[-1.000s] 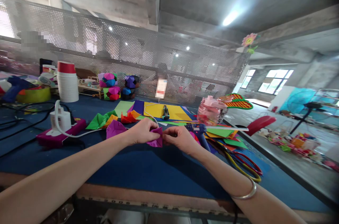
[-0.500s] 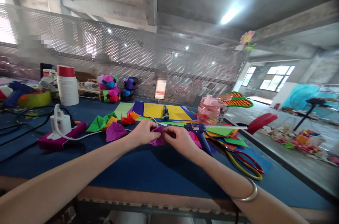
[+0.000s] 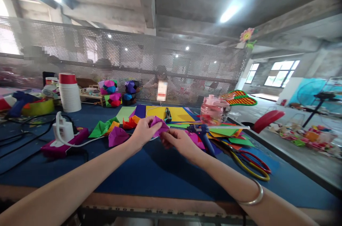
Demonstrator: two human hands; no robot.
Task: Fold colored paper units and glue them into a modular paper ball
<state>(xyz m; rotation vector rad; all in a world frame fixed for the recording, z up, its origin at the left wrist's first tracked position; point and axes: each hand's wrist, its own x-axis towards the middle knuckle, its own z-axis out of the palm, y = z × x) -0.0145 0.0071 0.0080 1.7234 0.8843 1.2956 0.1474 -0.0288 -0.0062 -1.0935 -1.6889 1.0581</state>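
Between the two hands, over the blue table, sits the folded purple paper, pinched by the left hand, the right hand's fingers closed at its lower edge. From here I can't tell its long axis or pointing.

A small purple folded-paper piece, creased into angled facets with a pointed top, is held tilted above the blue counter between both hands.
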